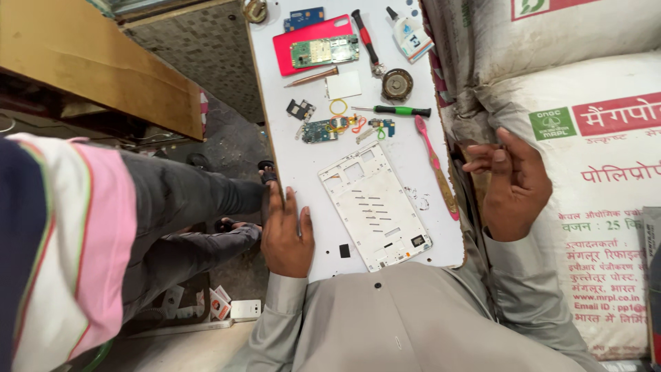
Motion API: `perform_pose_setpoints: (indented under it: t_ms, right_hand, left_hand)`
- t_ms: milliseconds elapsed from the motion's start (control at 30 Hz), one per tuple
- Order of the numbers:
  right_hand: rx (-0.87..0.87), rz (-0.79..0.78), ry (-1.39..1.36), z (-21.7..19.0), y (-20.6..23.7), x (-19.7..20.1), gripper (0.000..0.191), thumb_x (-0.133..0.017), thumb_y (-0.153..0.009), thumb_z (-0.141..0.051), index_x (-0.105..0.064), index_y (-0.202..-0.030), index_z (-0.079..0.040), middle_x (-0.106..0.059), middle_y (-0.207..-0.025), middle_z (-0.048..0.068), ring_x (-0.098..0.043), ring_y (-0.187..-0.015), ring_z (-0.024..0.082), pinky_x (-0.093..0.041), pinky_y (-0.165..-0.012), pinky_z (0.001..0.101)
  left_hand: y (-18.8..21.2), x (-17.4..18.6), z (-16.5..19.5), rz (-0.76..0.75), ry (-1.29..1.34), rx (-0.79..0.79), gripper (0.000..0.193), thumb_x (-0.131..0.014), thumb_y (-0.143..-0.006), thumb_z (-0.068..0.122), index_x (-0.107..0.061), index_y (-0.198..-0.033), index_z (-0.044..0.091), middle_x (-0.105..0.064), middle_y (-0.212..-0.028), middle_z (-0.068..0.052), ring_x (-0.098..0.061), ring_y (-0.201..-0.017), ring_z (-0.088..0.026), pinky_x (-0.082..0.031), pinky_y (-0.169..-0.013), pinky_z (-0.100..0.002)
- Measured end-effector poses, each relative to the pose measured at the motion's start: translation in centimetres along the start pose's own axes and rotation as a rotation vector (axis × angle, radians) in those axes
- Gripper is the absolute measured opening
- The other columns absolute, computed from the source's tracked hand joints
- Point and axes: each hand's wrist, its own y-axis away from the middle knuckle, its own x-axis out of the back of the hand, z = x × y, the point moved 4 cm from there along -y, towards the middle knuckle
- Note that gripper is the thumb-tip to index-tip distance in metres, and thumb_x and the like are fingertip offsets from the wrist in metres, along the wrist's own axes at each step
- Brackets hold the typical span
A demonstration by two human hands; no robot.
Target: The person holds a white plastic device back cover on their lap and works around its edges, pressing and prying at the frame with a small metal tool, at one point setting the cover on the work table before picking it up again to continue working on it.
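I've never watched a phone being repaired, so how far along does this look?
The phone looks fully taken apart: white frame, red back cover and circuit boards lie apart on the table. Nothing is in hand: left hand rests flat, right hand is raised and empty. Reassembly appears left.

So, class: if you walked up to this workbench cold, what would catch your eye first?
The white phone frame lying mid-table, just right of the left hand resting flat at the table edge. Behind it, a red back cover carrying a green circuit board. The right hand is raised off the table beside printed sacks.
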Motion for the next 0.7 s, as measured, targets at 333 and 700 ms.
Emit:
perform_pose_setpoints:
  t_ms: [333, 700]
  right_hand:
    - [-0.120, -0.129, -0.056, 0.2, 1.8, -0.9, 0.019, -0.053, -0.115, -0.007, -0.054, -0.130, 0.005, -0.073, -0.112, 0.022, -0.072, -0.092, 0.020, -0.060, -0.086, 0.0334]
    - [-0.173, -0.303, 0.061, 0.2, 2.9, -4.3, 0.020, -0.057, -0.107, -0.006, -0.064, -0.120, 0.007, -0.074, -0.106, 0.018, -0.073, -0.090, 0.019, -0.061, -0.083, 0.0309]
  left_hand:
    - [-0.5, 0.4, -0.6, 0.169, 0.115, 0.031, 0.015, -0.070, -0.094, -0.004, -0.071, -0.109, -0.006, -0.067, -0.132, -0.023, -0.069, -0.116, -0.037, -0.056, -0.097, -0.043]
    - [-1.1, -0.2, 0.2, 0.130, 0.153, -0.059, 0.022, -0.075, -0.092, 0.004, -0.068, -0.113, 0.001, -0.070, -0.118, -0.013, -0.065, -0.114, -0.032, -0.048, -0.097, -0.043]
